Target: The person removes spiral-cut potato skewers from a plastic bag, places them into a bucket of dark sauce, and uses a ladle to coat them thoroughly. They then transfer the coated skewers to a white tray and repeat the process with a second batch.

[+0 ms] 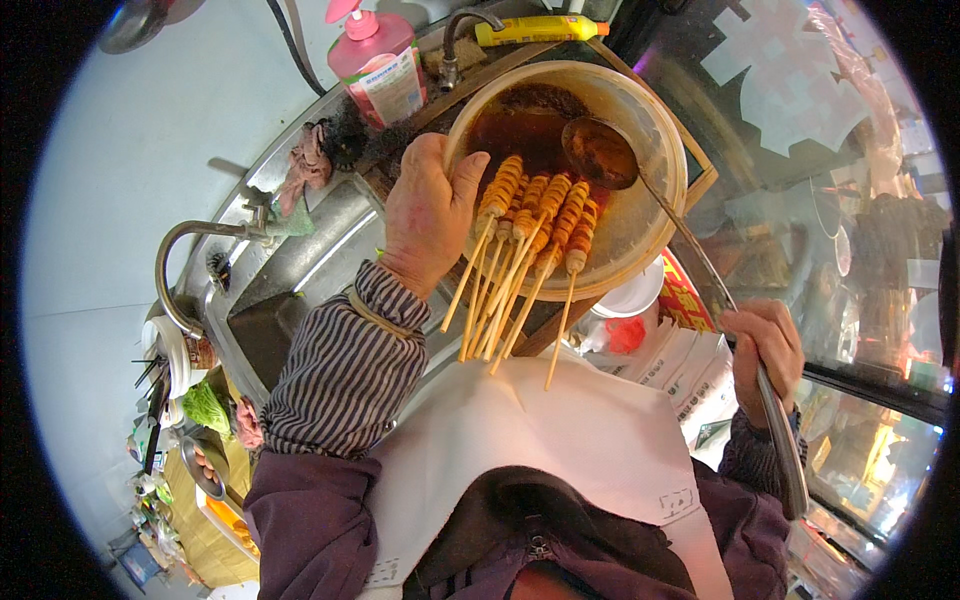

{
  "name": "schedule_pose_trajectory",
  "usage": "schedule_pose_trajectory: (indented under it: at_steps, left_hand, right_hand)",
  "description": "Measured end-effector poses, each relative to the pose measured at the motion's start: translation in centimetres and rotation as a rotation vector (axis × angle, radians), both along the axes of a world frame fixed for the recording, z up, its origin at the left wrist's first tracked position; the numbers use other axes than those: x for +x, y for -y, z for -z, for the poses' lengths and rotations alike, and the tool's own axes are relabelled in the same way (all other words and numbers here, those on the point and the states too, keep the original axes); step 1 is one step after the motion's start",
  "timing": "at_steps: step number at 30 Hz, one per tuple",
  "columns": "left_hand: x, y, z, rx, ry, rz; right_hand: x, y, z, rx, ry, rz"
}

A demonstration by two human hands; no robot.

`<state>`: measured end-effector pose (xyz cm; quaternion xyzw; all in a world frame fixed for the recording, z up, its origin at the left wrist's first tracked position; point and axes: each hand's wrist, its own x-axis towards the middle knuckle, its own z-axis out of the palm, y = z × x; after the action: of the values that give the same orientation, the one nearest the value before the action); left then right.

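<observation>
A round translucent plastic tub (656, 225) holds dark brown sauce (491, 131). My left hand (431, 202) grips its left rim, thumb on the inner side and fingers hidden behind the wall. Several skewers of spiral-wound food (553, 196) lean in the tub, coated in sauce at their upper ends. Their bare wooden sticks (499, 311) stick out over the near rim towards me. My right hand (765, 352) is closed around the long handle of a metal ladle (600, 154). The ladle's bowl, wet with sauce, rests at the sauce surface beside the skewers.
A steel sink (330, 247) with a curved faucet (169, 262) lies on the left. Behind the tub are a pink pump bottle (379, 67) and a yellow squeeze bottle (540, 30). A glass pane (787, 187) bounds the right side. A white bowl (634, 296) sits below the tub.
</observation>
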<state>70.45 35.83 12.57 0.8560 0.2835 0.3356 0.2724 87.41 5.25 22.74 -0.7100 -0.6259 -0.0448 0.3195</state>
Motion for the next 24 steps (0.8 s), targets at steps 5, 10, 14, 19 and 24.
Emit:
schedule_pose_trajectory:
  at_steps: [5,10,14,19,24]
  left_hand:
    - [-0.1,0.4,-0.4,-0.040,-0.008,0.012]
    - [0.0,0.4,-0.6,-0.028,-0.003,0.022]
    - [0.0,0.3,-0.7,-0.050,-0.008,0.028]
    - [0.1,0.5,-0.7,-0.047,-0.033,0.020]
    - [0.3,0.0,-0.5,-0.016,-0.002,0.020]
  right_hand:
    - [0.6,-2.8,2.9,0.014,-0.224,0.080]
    - [0.6,-4.9,6.2,0.084,-0.550,0.217]
    - [0.3,-5.7,7.6,0.261,-0.814,0.313]
    - [0.8,-4.5,6.4,0.354,-0.928,0.461]
    - [1.1,0.0,3.2,0.441,-0.986,0.314]
